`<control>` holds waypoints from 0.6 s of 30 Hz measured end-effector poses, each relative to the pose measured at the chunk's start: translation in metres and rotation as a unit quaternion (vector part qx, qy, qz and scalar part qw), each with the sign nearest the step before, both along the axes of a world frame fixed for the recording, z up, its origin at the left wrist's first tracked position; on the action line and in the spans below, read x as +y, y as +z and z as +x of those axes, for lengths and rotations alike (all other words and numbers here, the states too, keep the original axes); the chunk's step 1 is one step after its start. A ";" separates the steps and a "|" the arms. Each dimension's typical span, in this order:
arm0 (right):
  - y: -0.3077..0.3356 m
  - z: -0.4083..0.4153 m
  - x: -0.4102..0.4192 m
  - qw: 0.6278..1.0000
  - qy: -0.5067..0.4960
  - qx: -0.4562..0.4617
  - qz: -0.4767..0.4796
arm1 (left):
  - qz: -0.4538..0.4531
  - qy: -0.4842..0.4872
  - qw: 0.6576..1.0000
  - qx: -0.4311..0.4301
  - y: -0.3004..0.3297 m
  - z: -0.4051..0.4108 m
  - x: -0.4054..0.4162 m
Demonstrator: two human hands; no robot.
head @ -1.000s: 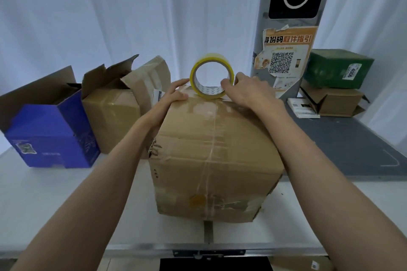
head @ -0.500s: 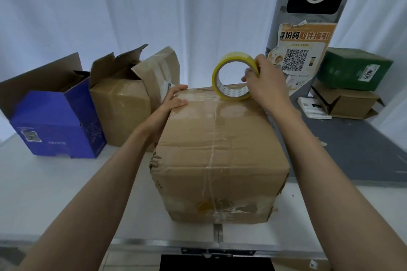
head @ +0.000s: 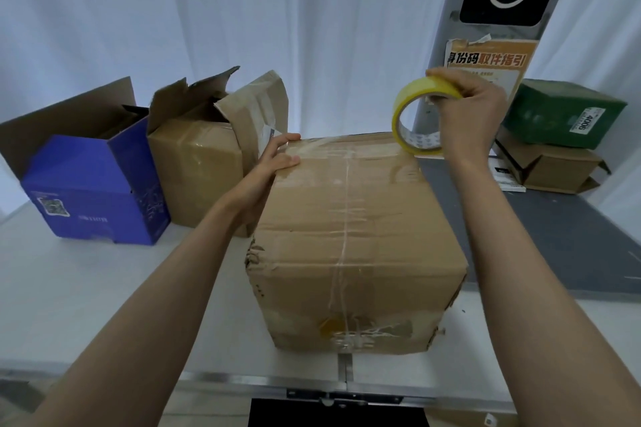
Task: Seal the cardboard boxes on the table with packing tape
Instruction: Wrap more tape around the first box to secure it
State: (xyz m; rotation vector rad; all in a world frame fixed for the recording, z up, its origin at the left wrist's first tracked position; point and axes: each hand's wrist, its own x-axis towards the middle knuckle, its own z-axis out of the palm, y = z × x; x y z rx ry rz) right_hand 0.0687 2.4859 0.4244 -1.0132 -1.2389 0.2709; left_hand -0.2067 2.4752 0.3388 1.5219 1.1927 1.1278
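Observation:
A large brown cardboard box [head: 353,229] stands in front of me on the white table [head: 86,298], its top flaps closed and glossy with tape along the centre seam. My left hand [head: 274,158] grips the box's far left top corner, thumb on the lid. My right hand [head: 464,114] holds a yellow roll of packing tape [head: 416,114] in the air above the box's far right corner, fingers curled over its top rim.
To the left stand an open blue box [head: 93,191] and an open brown box [head: 197,163] with raised flaps. At the right, a green box [head: 565,114] sits on a brown box [head: 555,166] over a dark grey mat [head: 562,239]. A grey pillar with a poster [head: 492,62] rises behind.
My right hand has lifted the tape roll off the far edge of the box lid and carried it up and to the right. My left hand stays at the far left corner.

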 end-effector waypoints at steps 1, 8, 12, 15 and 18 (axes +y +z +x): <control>0.000 0.008 0.000 0.999 -0.011 -0.034 0.001 | 0.001 0.005 1.000 0.005 0.000 0.001 0.003; -0.021 0.044 -0.002 0.992 0.006 -0.124 -0.034 | 0.012 0.044 0.996 0.072 0.008 0.010 0.018; -0.039 0.051 0.000 0.991 0.007 -0.127 -0.035 | 0.013 0.053 0.995 0.079 0.007 0.016 0.014; -0.045 0.051 0.004 0.993 0.009 -0.113 -0.037 | 0.002 0.055 0.995 0.081 0.009 0.016 0.014; -0.054 0.051 0.007 0.994 0.015 -0.093 -0.050 | -0.001 0.052 0.994 0.096 0.010 0.014 0.016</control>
